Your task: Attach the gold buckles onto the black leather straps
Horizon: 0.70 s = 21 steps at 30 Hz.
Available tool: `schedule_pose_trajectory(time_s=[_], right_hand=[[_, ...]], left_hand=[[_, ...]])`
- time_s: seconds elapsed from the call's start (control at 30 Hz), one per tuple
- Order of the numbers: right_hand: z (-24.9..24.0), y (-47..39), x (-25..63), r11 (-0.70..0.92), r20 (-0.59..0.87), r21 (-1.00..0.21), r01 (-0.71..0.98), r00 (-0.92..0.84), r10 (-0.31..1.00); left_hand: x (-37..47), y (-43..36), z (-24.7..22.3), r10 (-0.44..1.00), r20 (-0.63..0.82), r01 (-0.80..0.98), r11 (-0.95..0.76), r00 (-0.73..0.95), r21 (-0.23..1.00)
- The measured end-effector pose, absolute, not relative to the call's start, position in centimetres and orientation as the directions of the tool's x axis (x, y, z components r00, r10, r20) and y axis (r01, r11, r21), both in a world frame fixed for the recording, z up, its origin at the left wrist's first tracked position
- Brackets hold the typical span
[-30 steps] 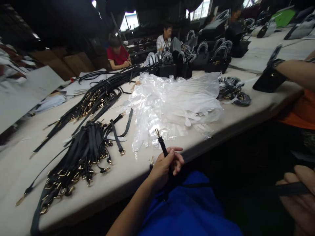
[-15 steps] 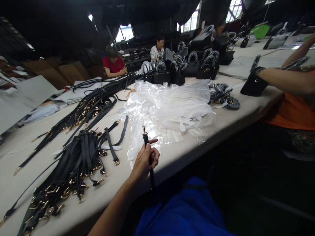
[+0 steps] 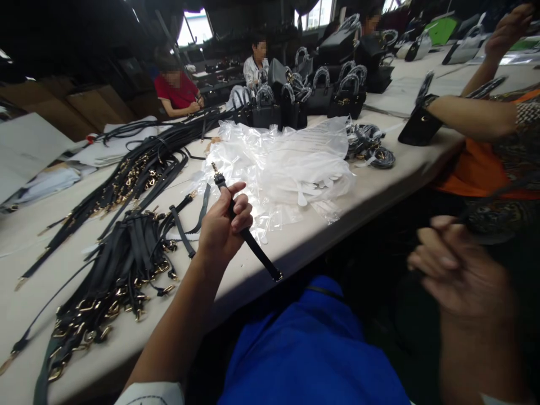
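Left to right: a heap of black straps lies on the table. The left hand has its grip clenched on a short black strap above the table edge, beside clear plastic bags. The right hand is blurred; its grip is perhaps loosely curled, empty. The dangling clasp could snag the bags.

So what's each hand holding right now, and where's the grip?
Left hand grips a short black strap around its middle, both ends sticking out. Right hand is blurred; cannot tell.
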State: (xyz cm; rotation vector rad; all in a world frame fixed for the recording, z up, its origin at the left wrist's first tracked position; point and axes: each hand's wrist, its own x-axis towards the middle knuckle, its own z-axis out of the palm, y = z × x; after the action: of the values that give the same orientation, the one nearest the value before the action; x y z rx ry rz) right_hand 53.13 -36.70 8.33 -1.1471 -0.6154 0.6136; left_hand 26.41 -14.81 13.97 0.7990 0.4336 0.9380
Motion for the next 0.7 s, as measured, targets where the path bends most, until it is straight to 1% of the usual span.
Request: schedule_pose_trajectory(time_s=[0.03,0.07,0.1,0.2,0.27,0.33,0.4,0.47,0.57,0.63,0.7], right_hand=[[7.4,-35.1,51.5,0.248,0.009,-0.910,-0.332,0.581,0.814],[6.4,-33.4,49.9,0.186,-0.062,-0.871,-0.454,0.479,0.876],[5.3,-31.8,48.2,0.118,-0.105,-0.845,-0.521,0.379,0.920],[2.3,-28.6,43.8,-0.103,-0.154,-0.817,-0.567,0.044,0.987],[1.1,-27.9,41.7,-0.217,-0.146,-0.784,-0.582,-0.167,0.975],[0.6,-28.1,40.5,-0.273,-0.114,-0.747,-0.606,-0.287,0.951],[0.6,-28.4,40.0,-0.277,-0.102,-0.731,-0.624,-0.301,0.948],[0.7,-28.7,40.2,-0.255,-0.126,-0.739,-0.623,-0.245,0.961],[0.7,-29.0,40.9,-0.233,-0.183,-0.766,-0.599,-0.145,0.972],[0.3,-29.3,41.3,-0.216,-0.229,-0.786,-0.580,-0.052,0.972],[-0.3,-29.6,41.5,-0.200,-0.273,-0.820,-0.537,0.058,0.960]], left_hand=[[26.4,-15.0,14.3,0.833,0.020,-0.559,0.352,0.552,0.751],[26.4,-15.3,14.7,0.828,0.038,-0.576,0.355,0.560,0.737],[26.3,-15.5,15.0,0.826,0.057,-0.593,0.352,0.561,0.724],[26.3,-15.8,16.0,0.839,0.103,-0.636,0.318,0.534,0.703],[26.4,-15.7,16.3,0.853,0.127,-0.657,0.287,0.507,0.697],[26.6,-15.3,16.0,0.870,0.157,-0.672,0.235,0.468,0.703],[26.8,-14.6,15.2,0.887,0.194,-0.671,0.158,0.419,0.724],[26.9,-13.8,13.8,0.903,0.228,-0.639,0.063,0.364,0.767],[27.0,-12.9,11.2,0.919,0.249,-0.544,-0.045,0.306,0.838],[26.9,-12.9,9.4,0.927,0.227,-0.472,-0.063,0.298,0.879],[26.7,-13.4,8.0,0.931,0.184,-0.415,-0.038,0.317,0.909]])
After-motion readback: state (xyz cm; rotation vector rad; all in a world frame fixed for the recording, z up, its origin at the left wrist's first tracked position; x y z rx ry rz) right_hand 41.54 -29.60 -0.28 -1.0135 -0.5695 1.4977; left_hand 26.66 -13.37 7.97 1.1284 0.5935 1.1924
